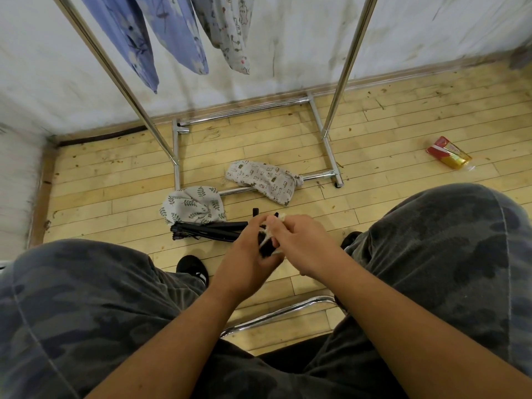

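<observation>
I sit with my knees apart and both hands meet between them above the wooden floor. My left hand grips a small dark object, mostly hidden by my fingers. My right hand pinches a thin pale, stretchy strip that runs around that dark object. What the dark object is cannot be made out.
A chrome clothes rack stands against the white wall, with blue and printed garments hanging from it. Two patterned cloth pieces and a folded black tripod-like thing lie on the floor. A red-gold packet lies at the right.
</observation>
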A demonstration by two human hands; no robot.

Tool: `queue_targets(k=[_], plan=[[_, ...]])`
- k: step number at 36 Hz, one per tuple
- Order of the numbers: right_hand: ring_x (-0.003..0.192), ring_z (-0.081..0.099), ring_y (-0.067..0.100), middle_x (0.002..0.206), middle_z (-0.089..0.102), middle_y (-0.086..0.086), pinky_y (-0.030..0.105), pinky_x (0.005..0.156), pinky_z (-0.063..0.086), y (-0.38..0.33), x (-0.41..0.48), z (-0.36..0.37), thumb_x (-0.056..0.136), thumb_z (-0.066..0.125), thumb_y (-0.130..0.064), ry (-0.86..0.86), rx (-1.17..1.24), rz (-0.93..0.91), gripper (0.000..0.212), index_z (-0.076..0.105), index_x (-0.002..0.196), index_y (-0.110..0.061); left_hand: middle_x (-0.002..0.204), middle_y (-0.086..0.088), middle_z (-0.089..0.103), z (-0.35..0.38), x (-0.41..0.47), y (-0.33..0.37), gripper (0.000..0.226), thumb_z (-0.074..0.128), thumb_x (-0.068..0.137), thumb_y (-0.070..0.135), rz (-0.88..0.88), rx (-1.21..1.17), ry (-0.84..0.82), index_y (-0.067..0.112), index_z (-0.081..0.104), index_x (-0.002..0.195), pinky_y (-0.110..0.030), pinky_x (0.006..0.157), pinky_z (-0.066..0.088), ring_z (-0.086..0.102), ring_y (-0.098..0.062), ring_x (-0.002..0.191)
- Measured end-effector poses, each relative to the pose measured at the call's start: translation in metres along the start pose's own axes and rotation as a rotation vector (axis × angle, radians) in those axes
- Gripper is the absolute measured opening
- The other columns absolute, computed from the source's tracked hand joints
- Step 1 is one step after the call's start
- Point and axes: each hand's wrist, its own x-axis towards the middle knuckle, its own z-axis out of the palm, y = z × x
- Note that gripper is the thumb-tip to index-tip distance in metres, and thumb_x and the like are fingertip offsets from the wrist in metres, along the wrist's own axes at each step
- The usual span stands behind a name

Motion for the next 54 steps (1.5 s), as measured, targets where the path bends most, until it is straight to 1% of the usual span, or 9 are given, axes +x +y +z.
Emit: queue_targets(k=[8, 13, 17, 24, 34, 38, 43, 48, 54], plan=[[0.039, 0.046, 0.010, 0.050, 0.051, -0.012, 0.028, 0.049, 0.045, 0.000, 0.000, -0.003, 0.108, 0.042, -0.048, -0.052, 0.197, 0.068, 0.049, 0.056, 0.072, -0.018, 0.129, 0.025, 0.056, -0.002, 0.003, -0.003, 0.093, 0.074, 0.086, 0.055, -0.046, -0.050, 0.031, 0.034, 0.019, 0.159, -0.003, 0.085, 0.043, 0.057, 0.017, 0.107], [0.050, 0.046, 0.013, 0.067, 0.053, 0.003, 0.037, 0.054, 0.047, -0.002, 0.000, -0.003, 0.106, 0.044, -0.054, -0.162, 0.410, 0.037, 0.053, 0.068, 0.084, -0.012, 0.147, 0.010, 0.051, 0.004, 0.008, -0.018, 0.093, 0.064, 0.084, 0.072, -0.054, -0.048, 0.041, 0.037, 0.021, 0.159, -0.040, 0.108, 0.050, 0.053, -0.008, 0.131], [0.061, 0.056, 0.015, 0.081, 0.063, 0.003, 0.033, 0.054, 0.048, 0.000, 0.001, -0.004, 0.106, 0.045, -0.053, -0.193, 0.470, 0.027, 0.052, 0.070, 0.099, -0.009, 0.149, 0.009, 0.048, 0.006, 0.011, -0.031, 0.086, 0.062, 0.086, 0.072, -0.075, -0.021, 0.056, 0.041, 0.024, 0.157, -0.047, 0.111, 0.046, 0.047, -0.013, 0.138], [0.064, 0.062, 0.021, 0.108, 0.070, 0.010, 0.033, 0.051, 0.047, 0.002, 0.001, -0.005, 0.105, 0.048, -0.051, -0.212, 0.558, 0.019, 0.033, 0.077, 0.105, -0.034, 0.125, 0.025, 0.054, 0.005, 0.010, -0.025, 0.056, 0.074, 0.091, 0.041, -0.008, -0.022, 0.008, 0.050, 0.041, 0.137, -0.037, 0.102, 0.050, 0.053, -0.007, 0.122], [0.048, 0.039, 0.009, 0.089, 0.059, 0.008, 0.031, 0.050, 0.046, 0.011, 0.004, -0.004, 0.107, 0.055, -0.027, -0.317, 0.525, -0.021, 0.033, 0.062, 0.140, -0.031, 0.116, 0.019, 0.060, 0.002, 0.007, -0.013, 0.035, 0.069, 0.097, 0.040, 0.036, -0.110, -0.014, 0.044, 0.048, 0.125, -0.012, 0.088, 0.047, 0.059, 0.004, 0.111], [0.046, 0.039, 0.009, 0.090, 0.068, 0.008, 0.030, 0.049, 0.046, 0.011, 0.004, -0.005, 0.107, 0.055, -0.018, -0.350, 0.498, -0.025, 0.023, 0.065, 0.127, -0.014, 0.128, 0.012, 0.061, 0.002, 0.005, -0.013, 0.047, 0.068, 0.098, 0.039, 0.021, -0.142, -0.017, 0.042, 0.044, 0.139, -0.020, 0.095, 0.051, 0.061, -0.002, 0.117], [0.048, 0.042, 0.009, 0.089, 0.074, 0.007, 0.031, 0.054, 0.047, 0.008, 0.001, -0.009, 0.100, 0.066, -0.019, -0.384, 0.487, -0.003, 0.024, 0.068, 0.123, -0.014, 0.123, 0.007, 0.062, 0.002, 0.010, -0.013, 0.027, 0.062, 0.100, 0.048, 0.019, -0.094, -0.033, 0.036, 0.057, 0.124, -0.038, 0.093, 0.057, 0.064, -0.011, 0.109], [0.047, 0.040, 0.011, 0.062, 0.048, 0.003, 0.031, 0.055, 0.049, 0.007, 0.000, -0.007, 0.100, 0.066, -0.033, -0.371, 0.459, 0.038, 0.039, 0.065, 0.102, 0.007, 0.118, 0.012, 0.059, 0.002, 0.008, -0.005, 0.024, 0.065, 0.099, 0.026, 0.132, -0.064, -0.076, 0.024, 0.059, 0.122, -0.022, 0.096, 0.050, 0.058, -0.006, 0.112], [0.049, 0.035, 0.012, 0.059, 0.037, -0.002, 0.029, 0.051, 0.046, 0.003, -0.003, -0.007, 0.103, 0.057, -0.044, -0.366, 0.510, 0.086, 0.038, 0.055, 0.076, -0.017, 0.140, 0.010, 0.054, 0.001, 0.005, -0.006, 0.055, 0.066, 0.096, 0.037, 0.097, -0.078, -0.123, 0.028, 0.046, 0.147, -0.021, 0.108, 0.043, 0.050, -0.002, 0.132]])
